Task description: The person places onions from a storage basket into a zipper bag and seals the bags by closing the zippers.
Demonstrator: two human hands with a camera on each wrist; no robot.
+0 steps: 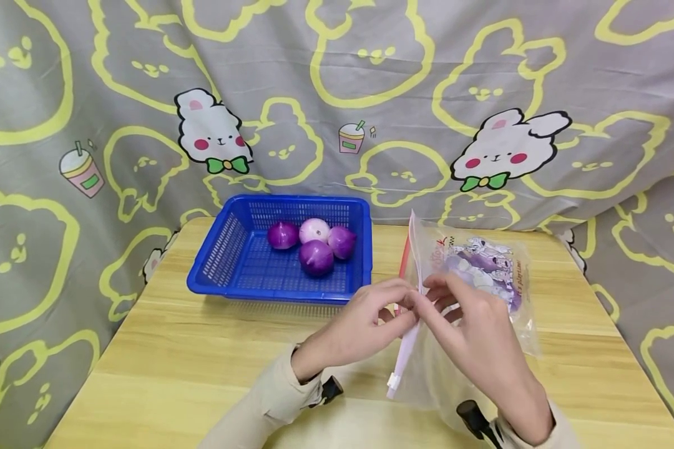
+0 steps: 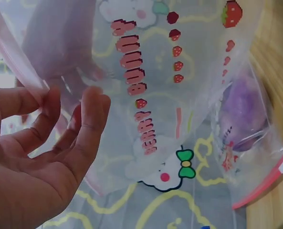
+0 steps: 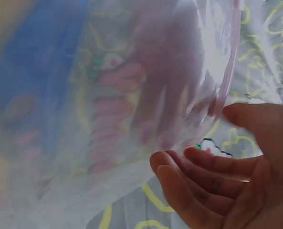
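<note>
A translucent zip bag (image 1: 427,380) with a pale pink slider strip hangs between the two hands above the table. My left hand (image 1: 365,324) pinches the strip at its middle with thumb and fingertips. From the other side, my right hand (image 1: 477,337) pinches the same strip, its fingertips meeting the left ones. At the strip's near end sits a white slider (image 1: 394,380). Pink "BERRY BUNNY" lettering (image 2: 134,71) and strawberries show on the bag in the left wrist view. The right wrist view shows the right hand's thumb (image 3: 244,114) at the strip.
A blue basket (image 1: 253,265) stands at the back left, with several purple onions (image 1: 317,257) inside. Behind the right hand lies another clear bag (image 1: 525,327) with a red zip, purple onions showing through it. A patterned cloth (image 1: 326,81) hangs behind the wooden table (image 1: 174,374).
</note>
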